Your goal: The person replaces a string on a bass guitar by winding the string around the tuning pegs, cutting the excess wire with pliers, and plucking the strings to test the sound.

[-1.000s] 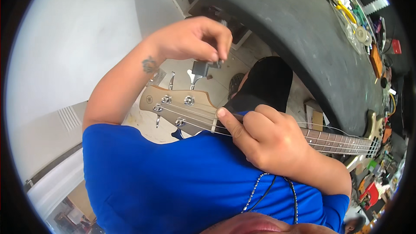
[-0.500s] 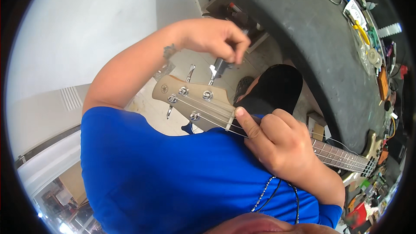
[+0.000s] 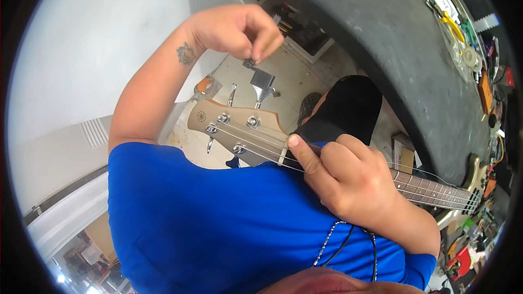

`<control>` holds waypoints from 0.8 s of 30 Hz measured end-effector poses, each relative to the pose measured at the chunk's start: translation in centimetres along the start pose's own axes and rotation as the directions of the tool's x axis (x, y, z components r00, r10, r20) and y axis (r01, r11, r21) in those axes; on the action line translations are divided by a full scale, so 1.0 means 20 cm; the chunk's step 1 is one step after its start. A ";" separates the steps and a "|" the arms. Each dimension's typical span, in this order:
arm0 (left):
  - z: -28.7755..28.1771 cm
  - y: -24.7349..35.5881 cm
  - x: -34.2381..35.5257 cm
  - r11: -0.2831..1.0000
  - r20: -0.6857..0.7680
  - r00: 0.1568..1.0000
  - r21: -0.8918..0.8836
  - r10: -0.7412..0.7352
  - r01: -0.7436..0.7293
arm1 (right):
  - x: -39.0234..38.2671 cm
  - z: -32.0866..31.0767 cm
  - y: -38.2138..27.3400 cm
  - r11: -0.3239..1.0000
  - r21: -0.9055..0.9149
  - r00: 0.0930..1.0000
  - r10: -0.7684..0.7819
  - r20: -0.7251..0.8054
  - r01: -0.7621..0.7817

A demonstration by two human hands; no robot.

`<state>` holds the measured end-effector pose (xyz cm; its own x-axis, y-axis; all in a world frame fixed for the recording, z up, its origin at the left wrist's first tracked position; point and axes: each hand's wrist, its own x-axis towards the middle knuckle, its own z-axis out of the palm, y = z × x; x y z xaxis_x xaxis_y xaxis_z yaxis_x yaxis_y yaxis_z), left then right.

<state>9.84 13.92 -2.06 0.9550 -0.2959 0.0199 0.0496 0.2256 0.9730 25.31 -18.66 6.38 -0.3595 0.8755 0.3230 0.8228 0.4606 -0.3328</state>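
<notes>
A bass guitar with a tan headstock [image 3: 215, 115] lies across me, its dark fretted neck [image 3: 430, 188] running right. My left hand [image 3: 237, 32] is closed, its fingertips pinching the knob of a dark crank-shaped string winder [image 3: 262, 79]. The winder's head sits over one metal tuning key [image 3: 263, 96] on the headstock's far side. My right hand [image 3: 354, 177] lies over the neck by the nut [image 3: 283, 155]. Its index finger stretches onto a string there, and the other fingers curl in. A loose string [image 3: 422, 172] bows above the neck beyond that hand.
A dark curved workbench [image 3: 376, 49] fills the upper right, with pliers with yellow handles [image 3: 452, 26], a tape roll [image 3: 471, 57] and many small tools along its far side. Below it are a drawer [image 3: 308, 38] and a cardboard box [image 3: 404, 155]. A white wall [image 3: 109, 38] stands left.
My left hand has swung left and slightly up with the winder's knob, turning the crank on the tuning key. My right hand keeps its place at the nut. The view has shifted slightly.
</notes>
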 end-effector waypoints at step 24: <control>0.09 -0.05 0.12 0.962 -0.106 0.971 -0.151 0.214 -0.229 | 0.00 -0.04 0.01 0.996 -0.092 0.999 0.004 0.036 -0.001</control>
<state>11.57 11.35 -2.68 0.9689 -0.1410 0.2034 -0.1265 0.4244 0.8966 25.83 -18.73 6.97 -0.3715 0.8821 0.2896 0.8602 0.4444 -0.2501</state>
